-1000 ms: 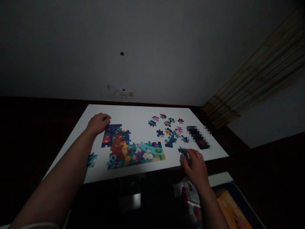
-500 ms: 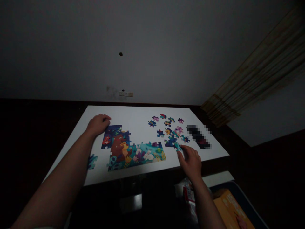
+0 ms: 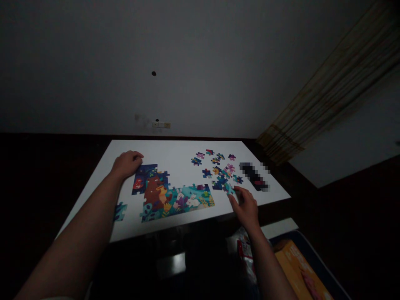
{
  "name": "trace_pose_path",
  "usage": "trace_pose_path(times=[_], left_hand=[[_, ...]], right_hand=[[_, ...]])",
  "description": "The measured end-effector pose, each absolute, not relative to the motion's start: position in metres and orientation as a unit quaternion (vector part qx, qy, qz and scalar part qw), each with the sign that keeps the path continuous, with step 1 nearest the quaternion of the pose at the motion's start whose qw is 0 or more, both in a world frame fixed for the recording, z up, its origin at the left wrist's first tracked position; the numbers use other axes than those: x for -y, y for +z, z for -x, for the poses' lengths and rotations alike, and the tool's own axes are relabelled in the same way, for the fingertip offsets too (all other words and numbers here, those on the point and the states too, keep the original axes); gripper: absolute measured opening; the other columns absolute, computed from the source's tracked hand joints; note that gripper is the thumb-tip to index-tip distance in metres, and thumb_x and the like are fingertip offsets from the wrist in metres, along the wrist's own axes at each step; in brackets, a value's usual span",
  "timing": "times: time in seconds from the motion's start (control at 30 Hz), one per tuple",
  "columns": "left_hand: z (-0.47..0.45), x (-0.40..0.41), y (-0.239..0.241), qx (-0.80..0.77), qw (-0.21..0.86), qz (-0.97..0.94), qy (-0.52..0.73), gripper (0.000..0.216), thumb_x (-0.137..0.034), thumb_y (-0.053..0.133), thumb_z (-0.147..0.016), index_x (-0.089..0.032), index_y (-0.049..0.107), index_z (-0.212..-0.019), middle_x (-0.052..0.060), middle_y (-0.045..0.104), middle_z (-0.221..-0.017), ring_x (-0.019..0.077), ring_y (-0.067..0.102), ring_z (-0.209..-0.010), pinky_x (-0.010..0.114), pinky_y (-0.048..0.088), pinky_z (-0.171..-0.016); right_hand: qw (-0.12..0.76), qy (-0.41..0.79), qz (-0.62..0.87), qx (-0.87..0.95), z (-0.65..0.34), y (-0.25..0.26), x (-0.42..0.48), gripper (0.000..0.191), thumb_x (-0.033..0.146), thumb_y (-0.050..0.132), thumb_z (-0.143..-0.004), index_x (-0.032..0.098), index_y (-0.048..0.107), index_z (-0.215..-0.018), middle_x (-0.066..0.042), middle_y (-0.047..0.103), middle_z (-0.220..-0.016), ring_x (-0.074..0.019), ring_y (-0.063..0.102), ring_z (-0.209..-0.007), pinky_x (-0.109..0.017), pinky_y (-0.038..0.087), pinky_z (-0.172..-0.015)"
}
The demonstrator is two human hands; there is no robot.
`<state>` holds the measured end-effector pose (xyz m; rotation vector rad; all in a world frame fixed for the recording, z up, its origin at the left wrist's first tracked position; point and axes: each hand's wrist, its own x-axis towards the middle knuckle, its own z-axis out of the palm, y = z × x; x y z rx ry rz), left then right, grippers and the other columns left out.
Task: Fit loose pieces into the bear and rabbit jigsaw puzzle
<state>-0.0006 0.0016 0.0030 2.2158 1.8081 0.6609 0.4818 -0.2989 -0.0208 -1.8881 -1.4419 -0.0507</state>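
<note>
On the white table (image 3: pixel 175 152) lies a partly joined jigsaw puzzle (image 3: pixel 178 202) with a bear and white rabbits on it. My left hand (image 3: pixel 126 163) rests by its upper left corner, fingers loosely bent and holding nothing. To the right, the thumb and fingers of my right hand (image 3: pixel 246 206) are on a teal puzzle piece (image 3: pixel 229 189) at the near side of a loose heap. Several loose puzzle pieces (image 3: pixel 220 179) are spread beyond that hand, some overlapping. A separate teal piece (image 3: pixel 120 211) lies beside my left forearm, partly hidden by it.
A dark, pixelated object (image 3: pixel 254 177) lies near the table's right edge. Below it, off the table, are an orange box (image 3: pixel 292 266) and a clear plastic bag with red print (image 3: pixel 245 250). A wall with a socket strip (image 3: pixel 161 125) stands behind.
The whole view has shifted slightly, so the table's right part appears further left. My right hand stays at the teal piece, and my left hand keeps its place by the puzzle corner.
</note>
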Motion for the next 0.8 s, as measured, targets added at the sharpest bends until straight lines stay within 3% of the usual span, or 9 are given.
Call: trace_pose_path(times=[0.33, 0.5, 0.7, 0.8], left_hand=[[0.001, -0.001, 0.007, -0.606, 0.114, -0.753, 0.228, 0.04, -0.044, 0.057, -0.082, -0.027, 0.082, -0.108, 0.011, 0.08, -0.124, 0.0347, 0.072, -0.114, 0.045, 0.056, -0.097], [0.002, 0.001, 0.007, -0.604, 0.123, -0.753, 0.231, 0.039, -0.042, 0.056, -0.084, -0.027, 0.081, -0.109, 0.011, 0.079, -0.124, 0.0329, 0.072, -0.115, 0.043, 0.055, -0.097], [0.002, 0.002, 0.006, -0.607, 0.138, -0.745, 0.241, 0.037, -0.039, 0.055, -0.086, -0.027, 0.08, -0.11, 0.008, 0.081, -0.12, 0.0279, 0.074, -0.11, 0.037, 0.056, -0.093], [0.002, 0.002, 0.006, -0.607, 0.142, -0.743, 0.244, 0.036, -0.038, 0.055, -0.086, -0.027, 0.081, -0.11, 0.008, 0.081, -0.121, 0.0278, 0.073, -0.111, 0.038, 0.055, -0.094]], right_hand=[[0.441, 0.013, 0.726, 0.527, -0.479, -0.025, 0.297, 0.049, 0.057, 0.072, -0.092, 0.021, 0.071, -0.126, -0.014, 0.077, -0.125, -0.0297, 0.072, -0.102, -0.046, 0.056, -0.093], [0.47, 0.045, 0.716, 0.515, -0.483, -0.025, 0.297, 0.057, 0.055, 0.076, -0.089, 0.019, 0.071, -0.131, -0.012, 0.079, -0.109, -0.0294, 0.074, -0.095, -0.046, 0.058, -0.089], [0.478, 0.119, 0.684, 0.538, -0.487, -0.013, 0.299, 0.036, 0.056, 0.071, -0.091, 0.023, 0.083, -0.1, -0.012, 0.081, -0.106, -0.0315, 0.075, -0.099, -0.048, 0.059, -0.091], [0.46, 0.114, 0.686, 0.552, -0.488, -0.012, 0.296, 0.033, 0.054, 0.071, -0.091, 0.024, 0.083, -0.099, -0.012, 0.08, -0.109, -0.0323, 0.074, -0.103, -0.05, 0.058, -0.097]])
